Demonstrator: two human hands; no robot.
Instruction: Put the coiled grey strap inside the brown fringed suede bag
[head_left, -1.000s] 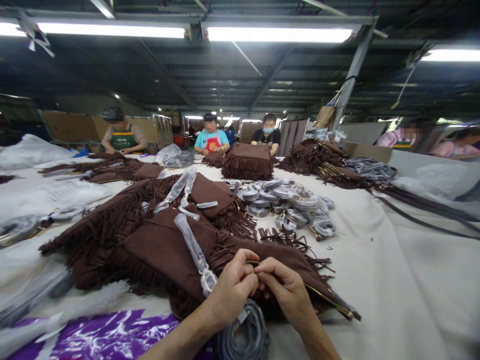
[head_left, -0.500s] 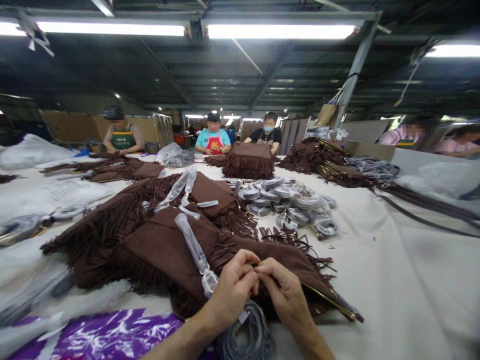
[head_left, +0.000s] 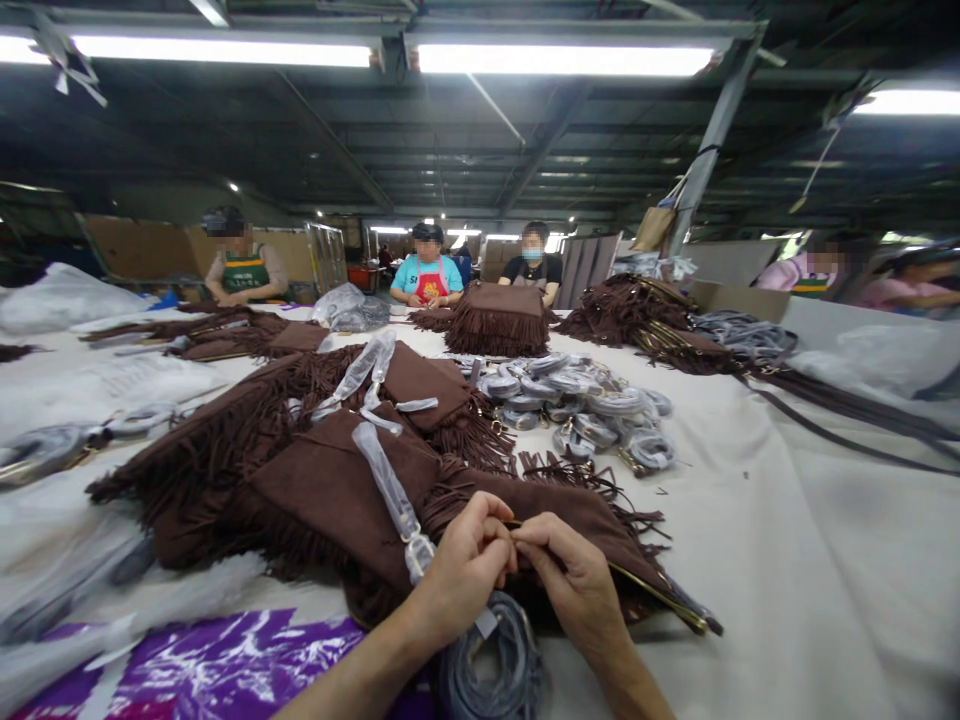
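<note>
My left hand (head_left: 469, 560) and my right hand (head_left: 574, 575) meet fingertip to fingertip, both closed in a pinch. What they pinch is small and mostly hidden by the fingers. It lies at the gold-zipped edge of a dark brown fringed bag (head_left: 555, 505), whose zipper (head_left: 660, 590) runs out to the right of my right hand. Beside my left hand, a plastic-wrapped strap with a buckle (head_left: 390, 485) lies across another brown fringed bag (head_left: 337, 480). Below my hands sits a coiled, plastic-wrapped strap (head_left: 491, 665) with a small white tag.
Several wrapped strap coils (head_left: 570, 395) are heaped beyond the bags. More fringed bags (head_left: 499, 320) stand farther back, and loose brown straps (head_left: 862, 410) trail at the right. Purple plastic (head_left: 225, 665) lies front left. Several people sit around the white-covered table (head_left: 847, 570).
Both hands stay pinched together at almost the same spot, with only slight finger movement. The view has shifted a little; bags and straps lie as before.
</note>
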